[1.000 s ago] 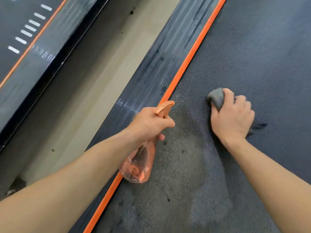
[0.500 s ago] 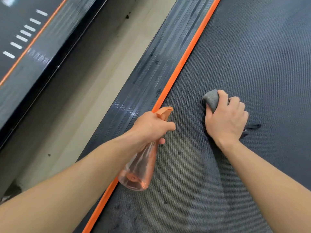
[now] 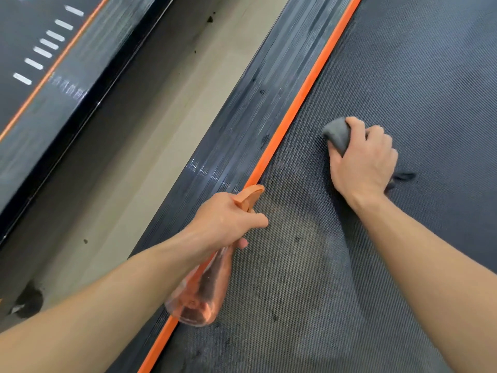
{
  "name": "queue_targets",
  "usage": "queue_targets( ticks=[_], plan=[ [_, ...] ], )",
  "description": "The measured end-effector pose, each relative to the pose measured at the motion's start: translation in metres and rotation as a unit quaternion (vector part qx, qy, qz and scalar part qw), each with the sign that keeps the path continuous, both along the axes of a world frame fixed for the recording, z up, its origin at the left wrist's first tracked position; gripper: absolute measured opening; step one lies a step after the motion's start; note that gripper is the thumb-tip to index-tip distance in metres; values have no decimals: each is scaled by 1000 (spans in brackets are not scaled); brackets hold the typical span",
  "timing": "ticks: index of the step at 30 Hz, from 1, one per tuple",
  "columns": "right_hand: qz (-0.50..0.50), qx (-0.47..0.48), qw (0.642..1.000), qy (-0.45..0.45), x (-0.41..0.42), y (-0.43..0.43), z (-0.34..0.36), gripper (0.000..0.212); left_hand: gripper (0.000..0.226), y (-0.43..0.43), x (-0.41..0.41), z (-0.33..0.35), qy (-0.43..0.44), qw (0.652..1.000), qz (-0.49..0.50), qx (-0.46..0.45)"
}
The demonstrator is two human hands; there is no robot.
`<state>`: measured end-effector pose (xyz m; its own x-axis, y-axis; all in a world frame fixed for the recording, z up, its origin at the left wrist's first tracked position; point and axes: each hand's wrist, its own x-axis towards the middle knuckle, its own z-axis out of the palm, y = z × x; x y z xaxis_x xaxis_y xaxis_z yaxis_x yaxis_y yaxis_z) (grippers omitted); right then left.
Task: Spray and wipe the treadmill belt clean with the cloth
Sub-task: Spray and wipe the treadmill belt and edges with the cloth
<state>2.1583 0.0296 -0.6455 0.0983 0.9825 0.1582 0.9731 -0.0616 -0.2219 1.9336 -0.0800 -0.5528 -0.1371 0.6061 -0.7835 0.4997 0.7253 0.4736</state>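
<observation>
The dark textured treadmill belt (image 3: 419,76) fills the right side, with a paler dusty patch (image 3: 290,265) and dark specks near its left edge. My right hand (image 3: 363,160) grips a bunched grey cloth (image 3: 337,133) and presses it onto the belt, beyond the patch. My left hand (image 3: 228,219) grips the neck of an orange see-through spray bottle (image 3: 201,294). The bottle hangs tilted over the belt's left edge, its orange nozzle (image 3: 250,195) pointing forward.
An orange strip (image 3: 304,92) borders the belt, with a ribbed black side rail (image 3: 242,111) to its left. Beige floor (image 3: 166,135) lies between this machine and a second treadmill (image 3: 40,84) at the far left.
My right hand slid the cloth slightly left and nearer across the belt. My left hand with the bottle shifted a little toward me, then held almost still.
</observation>
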Motion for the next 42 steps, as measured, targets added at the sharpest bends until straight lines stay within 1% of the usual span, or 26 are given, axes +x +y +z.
queue_targets(
  ticks=[2, 5, 7, 9, 11, 13, 14, 15, 17, 18, 20, 21, 23, 25, 27, 28, 29, 30, 32, 33, 34, 35, 37, 40, 41, 42],
  plan=[
    [-5, -23, 1000, 6, -17, 25, -2, 48, 16, -1, -5, 1, -10, 999, 32, 17],
    [10, -43, 999, -20, -42, 38, -5, 44, 26, 1, -10, 2, -1, 998, 53, 35],
    [81, -34, 994, -59, -50, 16, -5, 44, 27, 5, -10, 6, -9, 997, 64, 49],
    [180, -24, 980, -78, -53, -32, -5, 50, 34, 11, -11, 11, -23, 994, 81, 65],
    [294, -27, 952, -83, -51, -79, -8, 59, 41, 17, -11, 13, -43, 990, 107, 78],
    [361, -27, 927, -99, -40, -79, -11, 63, 36, 21, -12, 12, -64, 986, 130, 87],
    [351, -18, 929, -115, -35, -63, -13, 61, 32, 23, -11, 10, -76, 983, 138, 93],
    [304, -11, 945, -122, -32, -40, -13, 57, 27, 24, -11, 9, -87, 981, 144, 99],
    [162, -12, 982, -95, -27, 16, -10, 48, 21, 26, -12, 5, -87, 981, 137, 102],
    [114, -34, 991, -67, -27, 36, -7, 46, 20, 26, -12, 4, -79, 983, 131, 101],
    [79, -40, 994, -64, -36, 37, -6, 45, 16, 28, -10, 5, -79, 984, 123, 102],
    [90, -26, 993, -72, -42, 22, -7, 47, 18, 29, -10, 7, -79, 984, 120, 102],
    [169, -18, 983, -69, -50, -32, -9, 52, 26, 31, -8, 13, -80, 986, 109, 100],
    [307, -19, 950, -60, -52, -91, -11, 62, 27, 35, -7, 16, -95, 984, 110, 105],
    [393, -18, 916, -82, -42, -98, -11, 62, 25, 37, -6, 15, -105, 981, 122, 107],
    [394, -13, 914, -101, -36, -80, -11, 59, 26, 36, -5, 13, -108, 980, 125, 106],
    [358, -6, 926, -116, -34, -56, -11, 56, 25, 35, -6, 11, -112, 980, 128, 102],
    [297, -4, 947, -119, -32, -30, -11, 52, 24, 33, -8, 9, -119, 980, 129, 97],
    [178, -34, 980, -82, -28, 13, -6, 48, 22, 30, -11, 5, -135, 978, 135, 86],
    [143, -43, 987, -63, -33, 18, -6, 47, 21, 29, -13, 4, -139, 977, 137, 84],
    [127, -33, 989, -64, -39, 12, -8, 48, 19, 28, -15, 3, -139, 978, 136, 83],
    [133, -21, 988, -73, -46, -4, -10, 50, 19, 28, -16, 2, -139, 978, 135, 81],
    [215, -5, 973, -79, -56, -46, -10, 58, 21, 28, -18, 2, -140, 977, 135, 84],
    [364, 1, 928, -83, -50, -95, -12, 66, 36, 30, -16, 2, -160, 973, 142, 92],
    [389, -2, 917, -88, -46, -101, -13, 66, 37, 30, -14, 1, -167, 971, 147, 93],
    [401, -7, 912, -92, -43, -102, -12, 66, 33, 31, -12, 0, -168, 970, 153, 91]
  ],
)
